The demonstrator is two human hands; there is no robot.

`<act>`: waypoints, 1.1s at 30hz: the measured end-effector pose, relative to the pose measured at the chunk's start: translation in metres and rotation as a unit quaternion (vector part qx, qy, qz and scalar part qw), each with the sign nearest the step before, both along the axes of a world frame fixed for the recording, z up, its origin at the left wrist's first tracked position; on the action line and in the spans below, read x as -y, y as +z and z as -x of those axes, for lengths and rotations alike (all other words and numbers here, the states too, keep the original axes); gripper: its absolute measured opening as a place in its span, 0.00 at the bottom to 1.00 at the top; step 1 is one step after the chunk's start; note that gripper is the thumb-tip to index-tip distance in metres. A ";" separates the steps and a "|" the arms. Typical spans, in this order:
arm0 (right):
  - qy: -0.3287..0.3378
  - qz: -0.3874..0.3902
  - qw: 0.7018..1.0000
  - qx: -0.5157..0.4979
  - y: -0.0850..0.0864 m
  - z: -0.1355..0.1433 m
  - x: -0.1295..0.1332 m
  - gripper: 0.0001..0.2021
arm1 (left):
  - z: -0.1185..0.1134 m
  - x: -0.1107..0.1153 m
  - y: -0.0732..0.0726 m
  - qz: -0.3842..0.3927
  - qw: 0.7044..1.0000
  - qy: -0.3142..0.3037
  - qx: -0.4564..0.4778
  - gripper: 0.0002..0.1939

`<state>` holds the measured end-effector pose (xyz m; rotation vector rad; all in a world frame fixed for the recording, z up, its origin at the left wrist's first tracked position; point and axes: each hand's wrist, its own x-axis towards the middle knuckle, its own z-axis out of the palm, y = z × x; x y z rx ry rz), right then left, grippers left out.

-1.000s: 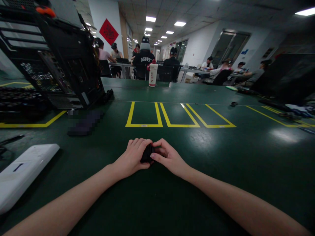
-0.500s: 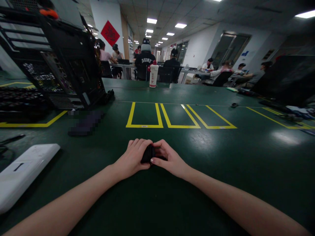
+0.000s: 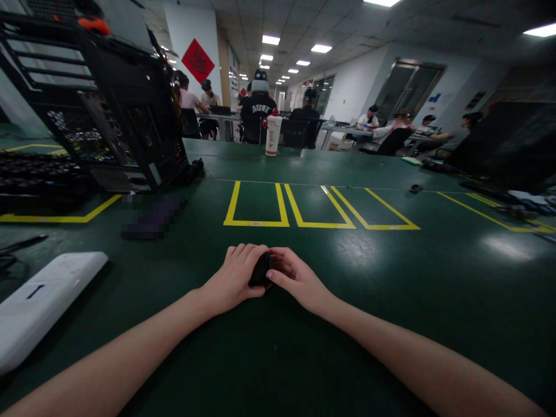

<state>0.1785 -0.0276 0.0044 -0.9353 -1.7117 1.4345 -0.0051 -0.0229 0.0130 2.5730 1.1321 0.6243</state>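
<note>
A small black block-like object (image 3: 259, 271) stands between my hands, low over the green tabletop (image 3: 278, 359). Its exact kind cannot be made out, since my fingers cover much of it. My left hand (image 3: 238, 273) is wrapped round its left side, fingers over the top and thumb low at the front. From the right, my right hand (image 3: 299, 281) curves in, with its thumb pressed on the object's near right edge and the other fingers behind it, partly hidden.
Yellow tape outlines (image 3: 256, 223) mark the table ahead. An open black computer case (image 3: 125, 127) stands at the left, near a white device (image 3: 47, 301). A white cup (image 3: 272, 136) stands farther back, with people seated at tables beyond. A small dark ring (image 3: 416, 188) lies at right.
My right thumb has shifted slightly up along the object's near edge. My left hand keeps its hold. The whole view has tilted a little.
</note>
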 end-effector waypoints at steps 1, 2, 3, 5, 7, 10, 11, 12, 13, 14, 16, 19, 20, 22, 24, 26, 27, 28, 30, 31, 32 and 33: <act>0.009 -0.003 1.000 -0.004 0.000 0.000 0.000 0.14 | 0.000 0.000 0.000 0.000 1.000 0.000 0.001 0.26; 0.016 -0.007 1.000 -0.011 -0.001 0.000 -0.001 0.13 | 0.000 0.000 0.000 0.000 1.000 -0.001 0.001 0.26; 0.024 -0.009 0.999 -0.019 -0.002 0.000 -0.001 0.13 | 0.000 0.000 0.001 -0.001 1.000 -0.001 0.000 0.26; 0.025 -0.016 0.999 -0.034 -0.003 0.000 -0.001 0.14 | -0.001 0.000 0.001 -0.002 1.000 0.001 -0.002 0.27; 0.022 -0.016 0.999 -0.037 -0.003 0.000 0.000 0.15 | -0.002 0.000 0.001 -0.004 1.000 0.003 -0.003 0.28; 0.017 -0.005 0.999 -0.036 -0.002 0.000 0.002 0.15 | -0.002 0.000 0.001 -0.005 1.000 0.005 0.000 0.28; 0.016 0.002 0.999 -0.036 -0.001 0.000 0.002 0.13 | -0.002 0.000 0.001 -0.005 1.000 0.006 0.002 0.28; 0.013 0.008 0.999 -0.035 0.000 0.001 0.003 0.12 | -0.001 0.000 0.002 -0.005 1.000 0.004 0.004 0.27; 0.008 0.013 0.999 -0.032 0.000 0.002 0.003 0.11 | -0.001 0.001 0.002 -0.005 1.000 0.002 0.006 0.27; 0.002 0.013 1.000 -0.028 0.001 0.002 0.003 0.10 | 0.000 0.001 0.002 -0.003 1.000 0.000 0.007 0.26; -0.015 0.006 1.000 -0.015 0.002 0.003 0.003 0.11 | 0.000 0.001 0.002 0.001 1.000 -0.001 0.009 0.26; -0.030 0.008 0.999 0.006 0.004 0.003 0.003 0.15 | 0.001 0.001 0.001 0.005 1.000 0.002 0.009 0.27; -0.027 0.010 1.000 0.009 0.004 0.003 0.002 0.15 | 0.001 0.001 0.001 0.006 1.000 0.002 0.010 0.28; -0.005 0.007 1.000 0.009 0.004 0.002 0.002 0.14 | 0.001 0.001 0.001 0.008 1.000 0.002 0.010 0.28; 0.012 -0.002 1.000 -0.007 0.002 0.000 0.003 0.13 | 0.001 0.001 0.001 0.009 1.000 0.003 0.012 0.28; 0.017 -0.012 1.000 -0.021 -0.001 -0.001 0.003 0.15 | 0.000 0.001 0.001 0.008 1.000 0.005 0.013 0.29; 0.018 -0.011 0.999 -0.028 -0.002 -0.001 0.003 0.15 | 0.000 0.000 0.001 0.008 1.000 0.005 0.013 0.30; 0.019 -0.005 0.999 -0.034 -0.002 -0.001 0.003 0.15 | 0.000 0.000 0.001 0.008 1.000 0.004 0.012 0.30; 0.016 0.010 0.999 -0.046 -0.003 -0.001 0.004 0.13 | 0.001 0.000 0.001 0.009 1.000 0.002 0.013 0.29; 0.013 0.018 0.999 -0.049 -0.002 0.000 0.004 0.12 | 0.001 0.000 0.001 0.009 1.000 0.002 0.014 0.29; 0.007 0.020 0.999 -0.049 -0.002 0.001 0.004 0.11 | 0.001 0.000 0.002 0.010 1.000 0.001 0.014 0.28; -0.001 0.020 0.999 -0.048 -0.002 0.001 0.003 0.11 | 0.001 0.000 0.002 0.012 1.000 0.001 0.014 0.28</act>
